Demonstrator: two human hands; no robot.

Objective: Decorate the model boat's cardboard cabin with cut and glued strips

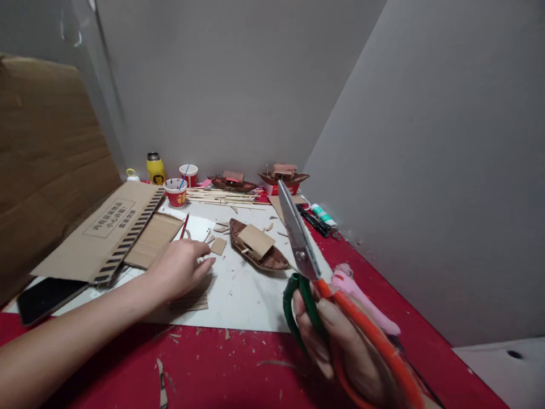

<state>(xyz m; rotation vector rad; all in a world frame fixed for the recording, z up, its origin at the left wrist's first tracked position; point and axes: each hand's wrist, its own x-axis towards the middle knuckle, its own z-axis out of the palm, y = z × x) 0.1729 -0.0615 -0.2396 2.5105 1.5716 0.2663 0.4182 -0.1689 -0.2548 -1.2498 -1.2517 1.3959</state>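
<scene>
My right hand [327, 332] is wrapped round the handles of a large pair of scissors [300, 244], one handle green and the other orange-red. The blades point up and away, lying almost together. My left hand [181, 267] hovers low over the white board, thumb and forefinger apart and nothing visible between them. Just beyond its fingertips lies a small cardboard square [218, 246]. Between the hands sits a brown model boat [259, 250] with a plain cardboard roof. A strip of corrugated cardboard [193, 301] is partly hidden beneath my left hand.
Two finished-looking model boats [233, 182] stand at the back, behind thin wooden sticks [221, 196]. Paper cups [176, 193] and a yellow bottle [155, 168] are at back left. Printed cardboard [106, 227] overlaps a phone [51, 298]. A pink glue gun [366, 298] lies right.
</scene>
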